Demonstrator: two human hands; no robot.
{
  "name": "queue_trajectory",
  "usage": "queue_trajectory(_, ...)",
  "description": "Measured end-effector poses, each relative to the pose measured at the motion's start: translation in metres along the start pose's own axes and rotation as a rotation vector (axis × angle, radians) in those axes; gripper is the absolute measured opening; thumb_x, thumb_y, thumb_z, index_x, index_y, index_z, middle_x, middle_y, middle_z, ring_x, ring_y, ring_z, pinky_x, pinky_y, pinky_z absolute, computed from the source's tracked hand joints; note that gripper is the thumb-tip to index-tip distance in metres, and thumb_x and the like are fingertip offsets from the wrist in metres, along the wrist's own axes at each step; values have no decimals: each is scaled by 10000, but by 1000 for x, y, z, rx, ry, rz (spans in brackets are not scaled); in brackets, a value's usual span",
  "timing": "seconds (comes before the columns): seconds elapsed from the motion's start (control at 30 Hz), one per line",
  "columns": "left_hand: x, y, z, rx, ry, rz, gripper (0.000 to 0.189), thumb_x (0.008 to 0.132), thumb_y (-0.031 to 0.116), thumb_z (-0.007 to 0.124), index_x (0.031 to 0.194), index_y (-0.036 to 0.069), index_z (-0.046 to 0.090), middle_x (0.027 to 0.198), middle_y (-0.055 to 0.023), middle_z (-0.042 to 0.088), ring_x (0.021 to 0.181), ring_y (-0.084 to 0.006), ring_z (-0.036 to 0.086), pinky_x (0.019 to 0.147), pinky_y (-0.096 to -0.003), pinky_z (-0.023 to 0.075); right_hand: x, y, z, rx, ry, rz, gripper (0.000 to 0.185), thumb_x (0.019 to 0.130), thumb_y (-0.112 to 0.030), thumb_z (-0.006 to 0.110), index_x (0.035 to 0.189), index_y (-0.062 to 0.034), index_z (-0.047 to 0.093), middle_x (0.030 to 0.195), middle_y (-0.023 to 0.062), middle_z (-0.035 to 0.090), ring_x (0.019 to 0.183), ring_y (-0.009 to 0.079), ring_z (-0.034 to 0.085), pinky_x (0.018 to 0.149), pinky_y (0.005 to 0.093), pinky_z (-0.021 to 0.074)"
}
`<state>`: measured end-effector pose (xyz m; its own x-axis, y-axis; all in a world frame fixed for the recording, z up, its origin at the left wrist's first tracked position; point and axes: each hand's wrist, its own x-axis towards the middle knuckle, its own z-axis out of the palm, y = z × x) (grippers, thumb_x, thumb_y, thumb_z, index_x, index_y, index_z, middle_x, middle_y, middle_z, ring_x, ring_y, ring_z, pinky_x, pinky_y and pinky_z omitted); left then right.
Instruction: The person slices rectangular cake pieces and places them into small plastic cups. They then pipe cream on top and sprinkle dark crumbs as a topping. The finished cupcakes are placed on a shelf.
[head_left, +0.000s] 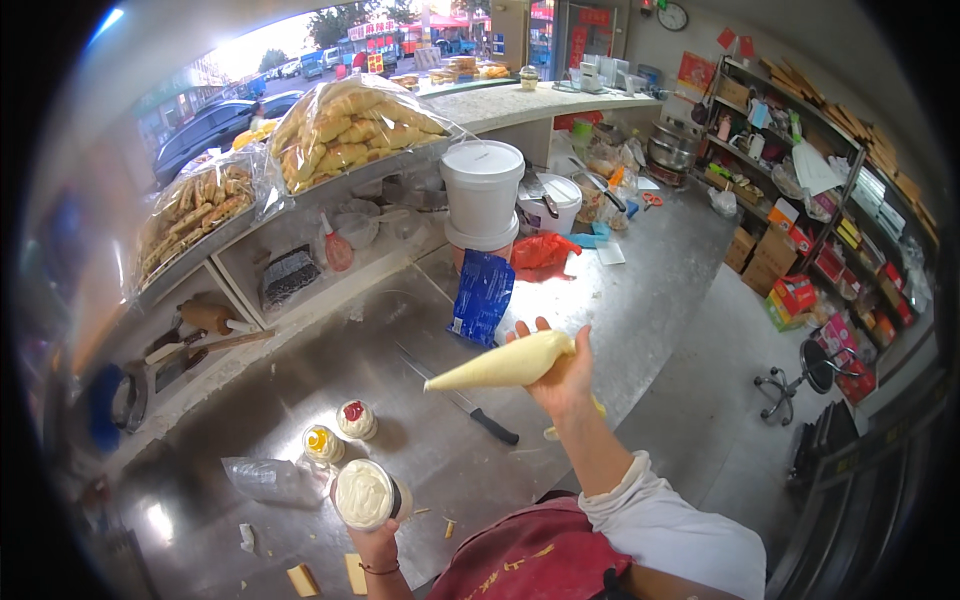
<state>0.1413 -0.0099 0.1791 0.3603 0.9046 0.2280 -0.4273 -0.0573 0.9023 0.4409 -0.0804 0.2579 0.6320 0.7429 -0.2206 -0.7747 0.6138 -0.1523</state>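
My left hand (379, 546) holds a clear cup (405, 501) with pale cream (363, 495) swirled up to its rim. Across the palm of my right hand (564, 384) lies a full piping bag (502, 363) of pale yellow filling, its tip pointing left; the fingers are partly spread behind it. Just beyond the cup stand two smaller cream-topped cups, one with yellow topping (322, 444) and one with red topping (356, 419). Under the piping bag, a long knife with a black handle (495, 427) rests on the metal worktop (450, 465).
Cake pieces (302, 580) and crumbs lie near my left wrist. A clear plastic bag (271, 480) is left of the cups. Beyond are a blue packet (484, 296), stacked white buckets (482, 187) and a red plastic bag (544, 255). Bread under plastic (352, 135) fills a raised shelf.
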Motion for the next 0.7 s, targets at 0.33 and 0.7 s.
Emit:
queue_trajectory(0.33,1,12,6,12,-136,-48,1063,543,545,743,1328,11,264,1237,-160,468,1157,-274,451,946,-378,394,-8,-1,31,-229,-299,4,552,848,-473,493,1136,-5,440,1091,170,522,1031,296,510,890,428,412)
queue_trajectory(0.7,-9,33,20,65,-10,-60,1152,424,339,891,1304,0,230,1231,-100,425,1142,-199,429,967,-329,357,-45,16,65,-184,-642,50,371,951,-290,305,810,-68,567,895,90,611,985,239,528,1051,437,218)
